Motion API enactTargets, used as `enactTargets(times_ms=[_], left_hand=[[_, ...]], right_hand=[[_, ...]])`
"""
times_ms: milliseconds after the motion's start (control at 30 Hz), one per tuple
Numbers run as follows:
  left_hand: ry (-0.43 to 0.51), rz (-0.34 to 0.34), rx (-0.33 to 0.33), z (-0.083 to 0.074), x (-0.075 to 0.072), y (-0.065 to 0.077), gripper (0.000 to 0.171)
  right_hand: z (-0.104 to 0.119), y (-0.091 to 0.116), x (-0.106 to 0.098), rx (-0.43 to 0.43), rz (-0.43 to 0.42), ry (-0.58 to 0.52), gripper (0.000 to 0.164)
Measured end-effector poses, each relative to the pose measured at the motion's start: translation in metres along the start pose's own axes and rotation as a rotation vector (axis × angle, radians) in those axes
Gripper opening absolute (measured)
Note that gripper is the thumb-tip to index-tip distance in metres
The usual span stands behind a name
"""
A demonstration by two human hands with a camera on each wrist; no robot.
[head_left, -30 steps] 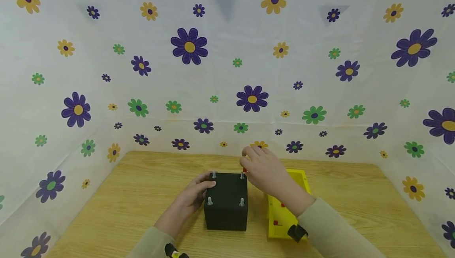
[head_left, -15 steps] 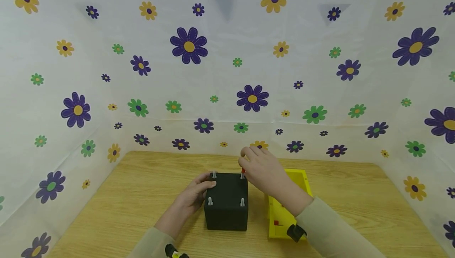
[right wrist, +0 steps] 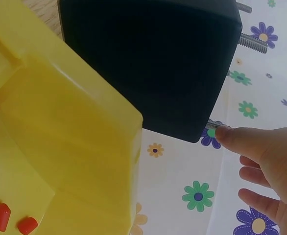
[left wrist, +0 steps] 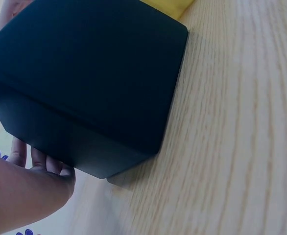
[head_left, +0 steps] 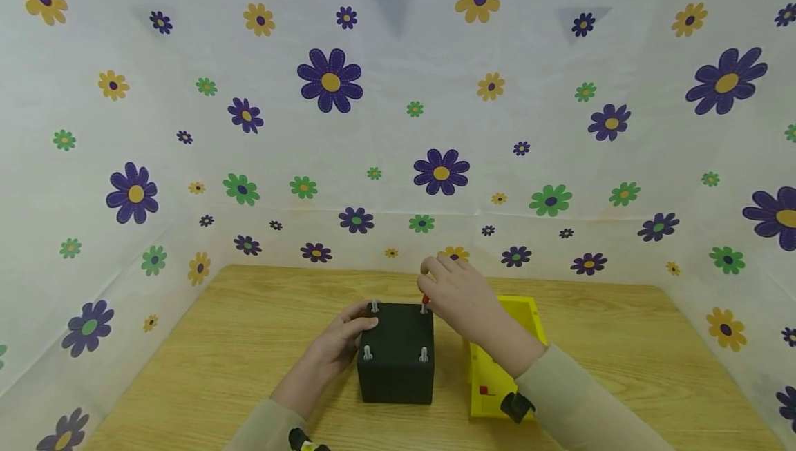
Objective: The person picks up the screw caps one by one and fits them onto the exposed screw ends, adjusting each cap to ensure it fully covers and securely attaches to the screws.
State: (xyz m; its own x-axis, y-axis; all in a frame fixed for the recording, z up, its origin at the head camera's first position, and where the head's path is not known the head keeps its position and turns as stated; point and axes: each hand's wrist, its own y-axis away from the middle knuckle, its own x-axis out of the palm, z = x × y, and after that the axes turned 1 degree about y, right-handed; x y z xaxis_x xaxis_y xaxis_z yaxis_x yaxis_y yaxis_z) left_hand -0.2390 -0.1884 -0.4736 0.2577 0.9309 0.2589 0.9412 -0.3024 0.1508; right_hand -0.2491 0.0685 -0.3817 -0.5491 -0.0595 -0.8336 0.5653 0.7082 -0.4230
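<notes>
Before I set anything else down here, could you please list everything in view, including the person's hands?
table: one, wood-coloured, low in the head view
block: one, black, on the table
bolts: four, silver, at the block's top corners
tray: one, yellow, on the table, right of the block
loose caps: at least three, red, in the tray
held cap: one, red, at the far right bolt
backdrop: one, white, flower-printed, behind the table and at both sides
wrist devices: two, dark, one per wrist
sleeves: two, pale, on the forearms
left hand: one, bare, gripping the block's left side
right hand: one, bare, pinching the held cap
</notes>
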Motion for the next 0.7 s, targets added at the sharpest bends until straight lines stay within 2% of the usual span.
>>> enactTargets(times_ms=[700], left_hand=[[0.007, -0.018, -0.006, 0.0004, 0.0009, -0.0004, 0.028]], right_hand=[[0.0025, 0.0, 0.0056, -0.038, -0.051, -0.022, 0.031]])
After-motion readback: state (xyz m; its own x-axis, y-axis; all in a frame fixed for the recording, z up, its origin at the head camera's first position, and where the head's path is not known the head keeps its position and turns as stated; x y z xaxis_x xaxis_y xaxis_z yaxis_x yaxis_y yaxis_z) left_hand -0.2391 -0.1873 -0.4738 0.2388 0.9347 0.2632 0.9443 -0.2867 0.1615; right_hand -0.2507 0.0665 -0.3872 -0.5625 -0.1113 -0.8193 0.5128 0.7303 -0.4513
